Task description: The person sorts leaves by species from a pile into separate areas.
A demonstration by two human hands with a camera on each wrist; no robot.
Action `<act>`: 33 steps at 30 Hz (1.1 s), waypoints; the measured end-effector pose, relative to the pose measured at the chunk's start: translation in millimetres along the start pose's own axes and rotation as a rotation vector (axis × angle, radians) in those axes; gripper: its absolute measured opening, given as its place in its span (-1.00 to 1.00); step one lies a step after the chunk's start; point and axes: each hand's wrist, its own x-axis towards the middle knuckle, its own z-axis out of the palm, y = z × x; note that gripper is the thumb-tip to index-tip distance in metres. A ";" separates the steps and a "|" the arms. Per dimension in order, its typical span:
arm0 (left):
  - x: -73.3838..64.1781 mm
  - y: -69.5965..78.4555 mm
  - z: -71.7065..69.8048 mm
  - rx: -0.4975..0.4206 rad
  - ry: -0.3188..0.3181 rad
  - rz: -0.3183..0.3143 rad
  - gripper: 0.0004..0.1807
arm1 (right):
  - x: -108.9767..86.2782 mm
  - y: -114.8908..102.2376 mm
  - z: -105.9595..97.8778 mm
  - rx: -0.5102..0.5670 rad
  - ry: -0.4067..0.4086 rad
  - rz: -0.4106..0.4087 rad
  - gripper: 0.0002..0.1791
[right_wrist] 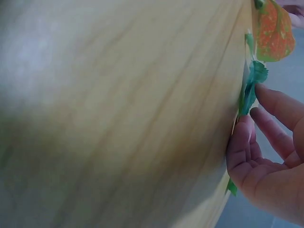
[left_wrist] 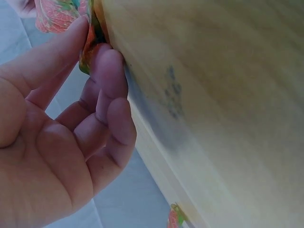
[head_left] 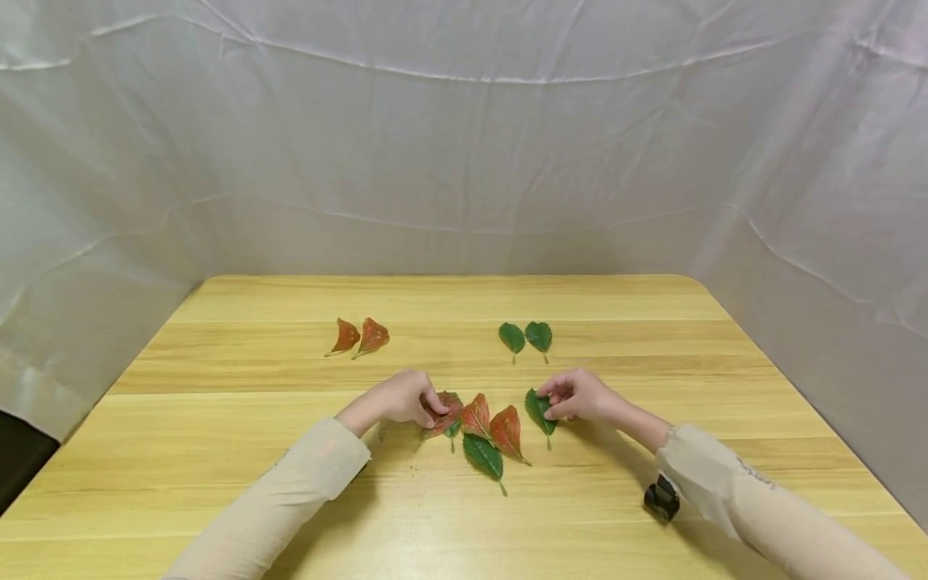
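Left hand [head_left: 406,398] is pinching red leaf [head_left: 453,400], right hand [head_left: 586,396] serrated green leaf [head_left: 537,408], both likely light, tearable, best edge-held.

Smooth wood-grained tabletop [head_left: 406,528] with a soft sheen.
At left hand [head_left: 406,398], veined red leaf [head_left: 453,401]; at right hand [head_left: 582,395], smooth green leaf [head_left: 537,408]; beyond both, creased satiny cloth sheeting [head_left: 464,161]; behind both, matt cloth sleeves [head_left: 308,471].

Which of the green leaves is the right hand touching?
The rightmost green leaf in the nearer group. Only this one has the right hand at it; the other green leaves lie clear of that hand.
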 end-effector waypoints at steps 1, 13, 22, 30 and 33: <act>-0.3 -0.9 -0.1 -0.012 -0.003 0.011 -0.77 | 0.3 0.0 0.3 -0.019 0.001 -0.006 -0.67; -2.2 -6.9 -7.7 -0.188 0.027 0.070 -0.78 | 2.5 1.6 3.4 -0.154 0.005 -0.042 -0.72; 0.2 -7.4 -17.5 -0.183 0.157 -0.019 -0.78 | 3.0 -0.1 2.5 -0.166 0.006 -0.044 -0.72; 3.5 -14.8 -26.6 -0.149 0.305 -0.060 -0.81 | 3.3 2.0 4.6 -0.160 0.009 -0.044 -0.72; 4.7 -19.2 -28.7 -0.138 0.335 -0.074 -0.81 | 3.3 1.5 4.1 -0.164 0.010 -0.038 -0.72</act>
